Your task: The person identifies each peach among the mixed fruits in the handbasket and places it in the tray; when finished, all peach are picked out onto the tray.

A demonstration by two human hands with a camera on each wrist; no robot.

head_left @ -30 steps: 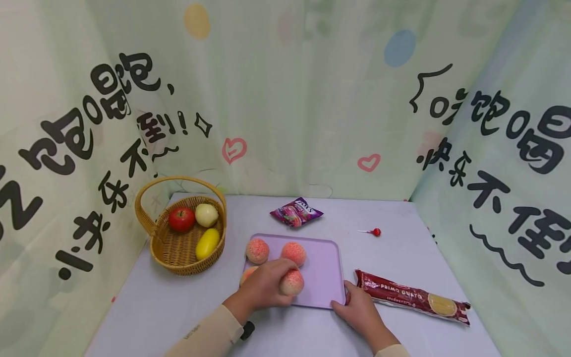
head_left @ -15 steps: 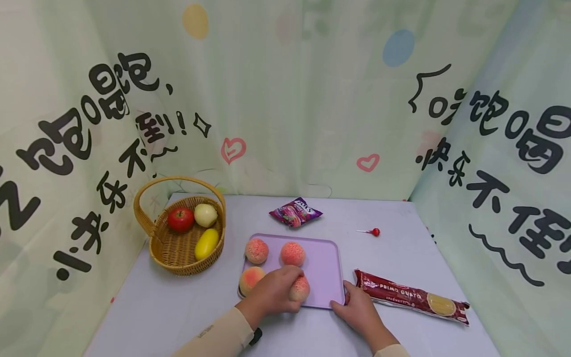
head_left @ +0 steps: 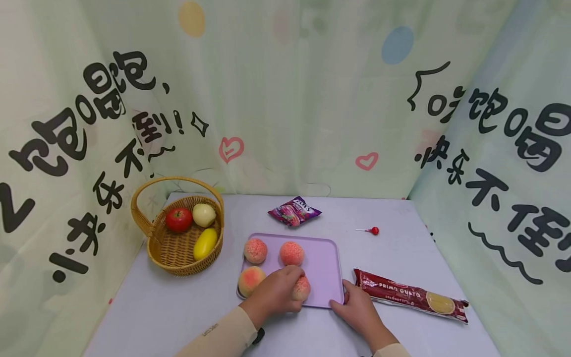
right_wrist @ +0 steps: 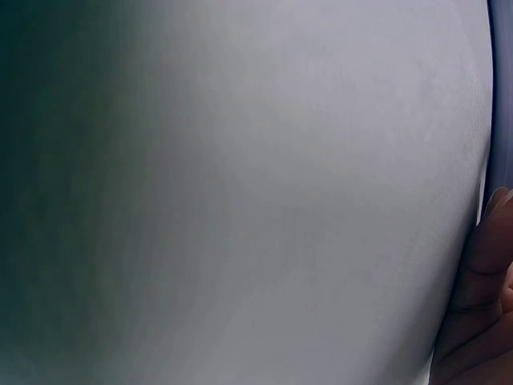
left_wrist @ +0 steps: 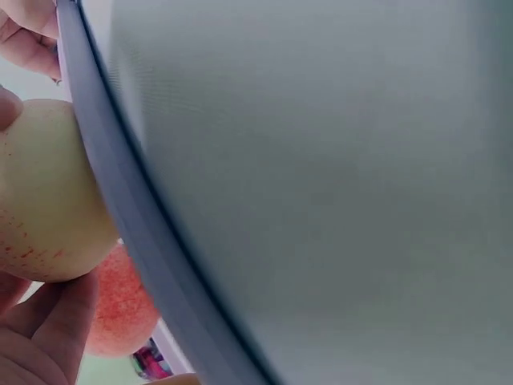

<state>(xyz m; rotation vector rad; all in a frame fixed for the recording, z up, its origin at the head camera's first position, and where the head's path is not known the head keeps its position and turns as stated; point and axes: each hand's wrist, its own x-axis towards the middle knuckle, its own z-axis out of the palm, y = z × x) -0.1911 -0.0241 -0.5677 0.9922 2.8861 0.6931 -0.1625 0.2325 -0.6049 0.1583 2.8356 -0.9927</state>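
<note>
My left hand (head_left: 277, 291) grips a peach (head_left: 301, 288) over the near side of a lilac tray (head_left: 322, 267). In the left wrist view that peach (left_wrist: 48, 192) sits between thumb and fingers, close against the tray's rim (left_wrist: 120, 184). Three other peaches lie on the tray: one at the far left (head_left: 256, 251), one at the far middle (head_left: 292, 254), and a more orange one (head_left: 252, 280) at the near left, partly behind my left hand. My right hand (head_left: 357, 308) holds the tray's near right corner, thumb in front and fingers along the side.
A wicker basket (head_left: 178, 253) with a red apple (head_left: 179, 219), a pale round onion-like item (head_left: 204, 215) and a yellow oblong fruit (head_left: 205, 244) stands left. Behind the tray lies a purple snack bag (head_left: 295, 211). Rightward are a red lollipop (head_left: 373, 230) and a spaghetti packet (head_left: 410, 296).
My left hand has carried its peach slightly right and toward me, uncovering more of the near left peach. The right hand stays at the tray corner. The head view has shifted slightly.
</note>
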